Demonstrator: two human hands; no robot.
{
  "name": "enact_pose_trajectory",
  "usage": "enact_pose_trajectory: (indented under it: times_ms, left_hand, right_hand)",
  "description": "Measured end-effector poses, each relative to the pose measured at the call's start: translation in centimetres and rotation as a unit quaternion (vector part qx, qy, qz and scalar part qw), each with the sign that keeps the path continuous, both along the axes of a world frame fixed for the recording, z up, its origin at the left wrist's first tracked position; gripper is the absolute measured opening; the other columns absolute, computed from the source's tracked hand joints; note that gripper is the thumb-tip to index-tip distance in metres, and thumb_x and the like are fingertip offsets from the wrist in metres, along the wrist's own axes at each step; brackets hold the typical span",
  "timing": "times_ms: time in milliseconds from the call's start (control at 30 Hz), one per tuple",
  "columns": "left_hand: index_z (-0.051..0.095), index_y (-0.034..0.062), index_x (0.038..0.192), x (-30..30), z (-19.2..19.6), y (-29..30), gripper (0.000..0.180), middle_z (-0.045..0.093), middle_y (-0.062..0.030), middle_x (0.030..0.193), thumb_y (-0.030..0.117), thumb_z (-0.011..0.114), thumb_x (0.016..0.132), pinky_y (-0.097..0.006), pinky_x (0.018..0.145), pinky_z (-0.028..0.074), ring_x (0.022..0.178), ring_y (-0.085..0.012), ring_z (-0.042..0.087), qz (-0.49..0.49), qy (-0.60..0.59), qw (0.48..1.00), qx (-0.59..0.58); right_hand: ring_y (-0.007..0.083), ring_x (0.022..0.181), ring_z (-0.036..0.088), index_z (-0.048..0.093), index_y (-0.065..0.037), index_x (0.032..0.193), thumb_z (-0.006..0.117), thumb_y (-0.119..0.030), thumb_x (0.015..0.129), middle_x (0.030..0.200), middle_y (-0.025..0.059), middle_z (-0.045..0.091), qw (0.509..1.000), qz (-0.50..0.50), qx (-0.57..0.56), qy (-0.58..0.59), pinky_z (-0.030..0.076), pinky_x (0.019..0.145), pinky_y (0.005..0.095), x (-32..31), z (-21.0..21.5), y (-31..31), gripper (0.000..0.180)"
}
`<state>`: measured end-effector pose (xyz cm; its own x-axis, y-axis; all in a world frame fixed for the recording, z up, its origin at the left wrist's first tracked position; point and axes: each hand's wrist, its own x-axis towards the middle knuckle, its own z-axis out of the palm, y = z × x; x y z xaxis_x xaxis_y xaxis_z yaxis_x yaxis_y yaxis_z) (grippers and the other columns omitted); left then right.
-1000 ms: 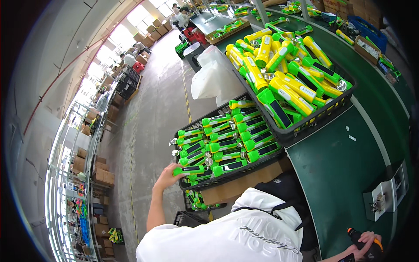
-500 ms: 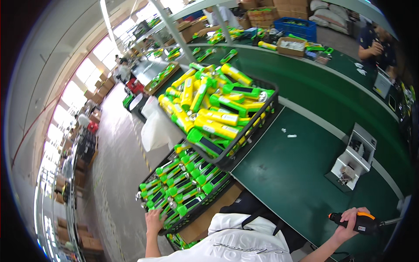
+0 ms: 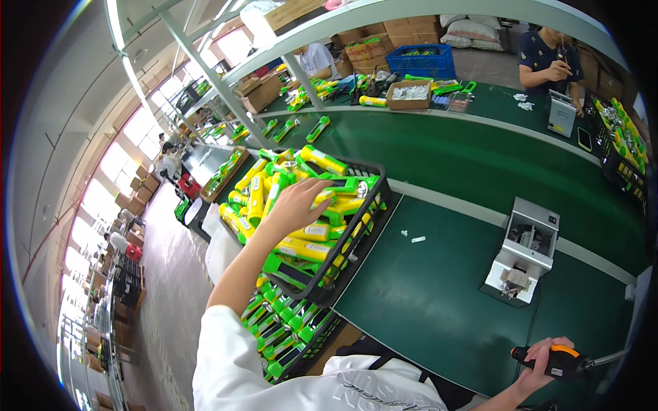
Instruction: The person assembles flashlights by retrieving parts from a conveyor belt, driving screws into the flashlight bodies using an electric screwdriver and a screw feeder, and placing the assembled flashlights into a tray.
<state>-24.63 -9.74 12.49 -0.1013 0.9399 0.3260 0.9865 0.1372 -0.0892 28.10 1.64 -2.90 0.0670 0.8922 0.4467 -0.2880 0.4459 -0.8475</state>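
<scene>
My left hand [image 3: 298, 207] is over a heap of yellow and green flashlights [image 3: 257, 198] in a black plastic crate [image 3: 382, 179]. Its fingers and thumb close around the yellow end of one flashlight [image 3: 322, 198], the rest of which I cannot pick out from the pile. At the lower right, my right hand [image 3: 541, 364] grips a black and orange electric screwdriver [image 3: 566, 361] held sideways above the green bench. Some flashlights in the heap show dark panels.
A lower crate of flashlights [image 3: 291, 322] stands below the bench edge at my left. On the green bench [image 3: 411, 288] are a grey metal machine [image 3: 524, 250] and small white pieces [image 3: 417, 240]. Beyond the belt [image 3: 439, 151], a person [image 3: 548, 65] works beside a blue crate [image 3: 421, 61].
My left hand has left the lower crate, moved up and forward, and taken hold of a flashlight in the upper crate. My right hand keeps the screwdriver. The view has turned rightward.
</scene>
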Motion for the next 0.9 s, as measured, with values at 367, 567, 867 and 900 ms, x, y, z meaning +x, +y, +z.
enact_pose_trajectory:
  times_ms: [367, 567, 867, 900]
  left_hand:
    - [0.051, 0.0032, 0.138, -5.2, -4.6, 9.0, 0.065, 0.060, -0.0248, 0.126, 0.027, 0.071, 0.081, -0.045, 0.102, 0.045, 0.117, -0.0404, 0.057, 0.099, -0.014, 0.974, -0.202]
    - [0.041, 0.0055, 0.147, -5.3, -3.4, 7.3, 0.069, 0.061, -0.0230, 0.120, 0.010, 0.069, 0.084, -0.043, 0.093, 0.048, 0.109, -0.0398, 0.060, 0.007, -0.085, 0.994, 0.063]
    - [0.039, 0.0104, 0.150, 0.1, -0.8, 6.9, 0.090, 0.059, -0.0146, 0.108, 0.007, 0.079, 0.069, -0.043, 0.083, 0.049, 0.095, -0.0343, 0.060, -0.027, 0.042, 0.995, 0.082]
    - [0.039, 0.0098, 0.150, 1.8, -0.5, 7.6, 0.091, 0.059, -0.0133, 0.107, 0.009, 0.080, 0.068, -0.043, 0.082, 0.049, 0.094, -0.0333, 0.060, -0.039, 0.065, 0.994, 0.074]
  right_hand:
    - [0.0133, 0.048, 0.046, 0.044, -0.001, 0.109, 0.064, -0.014, 0.091, 0.059, 0.0039, 0.049, 0.999, -0.037, 0.010, -0.038, 0.039, 0.059, 0.0248, 0.5, -1.1, 0.9, 0.030]
    - [0.0132, 0.047, 0.046, 0.043, -0.001, 0.109, 0.064, -0.011, 0.090, 0.059, 0.0027, 0.048, 0.998, -0.046, 0.051, -0.006, 0.039, 0.052, 0.0259, 0.0, -0.9, 2.2, 0.030]
    - [0.0131, 0.048, 0.046, 0.044, -0.001, 0.109, 0.065, -0.009, 0.088, 0.060, 0.0028, 0.047, 0.997, -0.029, 0.064, 0.007, 0.038, 0.051, 0.0249, 0.3, -0.1, 2.3, 0.031]
    - [0.0131, 0.048, 0.046, 0.044, -0.001, 0.109, 0.065, -0.009, 0.088, 0.060, 0.0028, 0.047, 0.997, -0.040, 0.062, -0.005, 0.038, 0.051, 0.0249, 0.6, 0.3, 2.0, 0.031]
